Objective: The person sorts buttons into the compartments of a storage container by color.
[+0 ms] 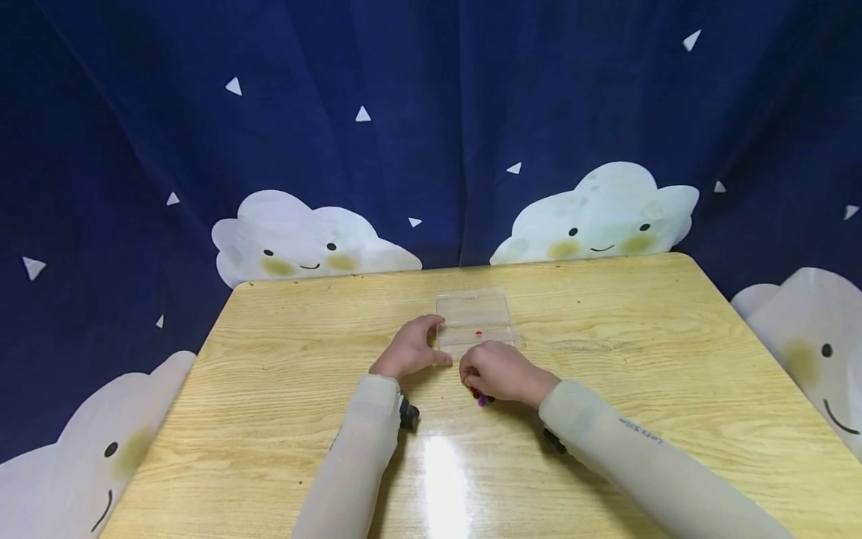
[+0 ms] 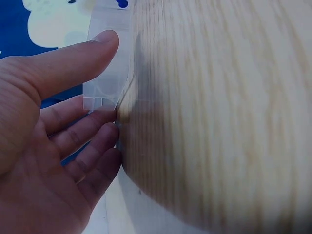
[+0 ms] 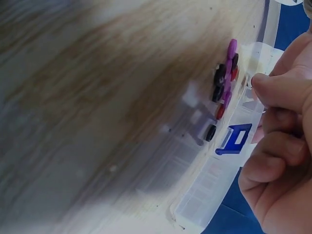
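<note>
Bending in close to the thumb, the fingers of the right hand point(image 1: 505, 370) are right by some little purple, black and red pieces point(image 3: 220, 77) on the table point(image 1: 269, 412), but I cannot tell if they pinch one. The left hand point(image 1: 412, 348) has its thumb and fingers wide apart at the left end of the clear box point(image 1: 461, 347), which lies open with a red bit point(image 1: 479, 333) showing in it. Near the pieces is a blue one point(image 3: 239, 139), and past the table hangs a dark blue cloth point(image 1: 404, 60) with smiling clouds point(image 1: 303, 232).
</note>
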Demonstrator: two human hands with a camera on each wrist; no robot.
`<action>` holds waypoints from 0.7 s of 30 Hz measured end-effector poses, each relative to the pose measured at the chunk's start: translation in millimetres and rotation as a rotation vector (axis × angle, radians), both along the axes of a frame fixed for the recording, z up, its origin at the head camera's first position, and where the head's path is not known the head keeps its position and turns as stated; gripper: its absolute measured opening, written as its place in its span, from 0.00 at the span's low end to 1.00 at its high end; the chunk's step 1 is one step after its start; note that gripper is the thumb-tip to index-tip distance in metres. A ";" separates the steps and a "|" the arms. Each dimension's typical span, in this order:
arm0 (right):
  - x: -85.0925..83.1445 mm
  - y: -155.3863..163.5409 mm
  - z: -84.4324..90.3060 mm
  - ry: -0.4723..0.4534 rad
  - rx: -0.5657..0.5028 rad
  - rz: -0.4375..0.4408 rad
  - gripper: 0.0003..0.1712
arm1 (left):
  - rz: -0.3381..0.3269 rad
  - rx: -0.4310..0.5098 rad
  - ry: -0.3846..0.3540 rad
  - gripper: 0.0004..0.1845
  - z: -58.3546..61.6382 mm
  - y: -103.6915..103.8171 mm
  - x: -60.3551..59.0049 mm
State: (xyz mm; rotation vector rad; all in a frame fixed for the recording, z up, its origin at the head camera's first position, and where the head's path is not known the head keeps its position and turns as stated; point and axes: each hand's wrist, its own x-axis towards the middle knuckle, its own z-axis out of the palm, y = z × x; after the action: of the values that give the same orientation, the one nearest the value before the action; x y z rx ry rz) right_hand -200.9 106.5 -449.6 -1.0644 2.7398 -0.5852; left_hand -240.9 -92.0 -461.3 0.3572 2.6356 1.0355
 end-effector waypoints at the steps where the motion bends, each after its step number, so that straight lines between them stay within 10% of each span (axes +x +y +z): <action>1: -0.1 -0.1 0.4 0.000 -0.003 0.002 0.14 | 0.000 -0.001 0.001 0.42 -0.1 0.0 -0.2; 21: -17.5 13.2 18.4 0.062 -0.005 -0.075 0.06 | -0.005 -0.008 0.011 0.43 1.5 1.1 -0.3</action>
State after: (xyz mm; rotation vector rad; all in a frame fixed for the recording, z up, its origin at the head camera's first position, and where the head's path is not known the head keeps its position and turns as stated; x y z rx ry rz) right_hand -218.5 119.7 -431.3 -1.0020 2.8441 -0.5793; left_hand -241.3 -90.9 -459.8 0.3682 2.6465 1.0243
